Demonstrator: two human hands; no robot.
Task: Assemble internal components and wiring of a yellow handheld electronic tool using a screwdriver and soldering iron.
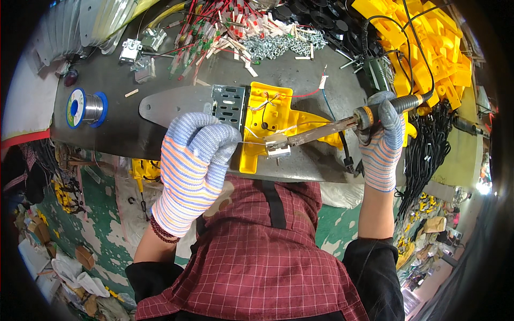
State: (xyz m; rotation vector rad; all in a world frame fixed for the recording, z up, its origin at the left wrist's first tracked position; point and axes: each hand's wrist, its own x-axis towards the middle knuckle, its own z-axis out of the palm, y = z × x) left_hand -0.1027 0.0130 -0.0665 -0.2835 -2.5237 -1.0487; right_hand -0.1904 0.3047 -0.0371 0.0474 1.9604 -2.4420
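My left hand, in a striped knit glove, pinches a thin solder wire between its fingertips. In my gloved right hand is a soldering iron, gripped by its dark handle, with its metal shaft pointing left. The tip and the wire's end meet at a small metal-and-white part beside the yellow plastic housing. Thin wires run inside that housing. Against its left side lies a grey metal plate with a slotted dark bracket.
A blue-rimmed solder spool stands at the left. Behind are small metal switch-like parts, red-wired pieces and a heap of nuts. Yellow plastic shells are piled at far right, above black cables. The iron's cord loops overhead.
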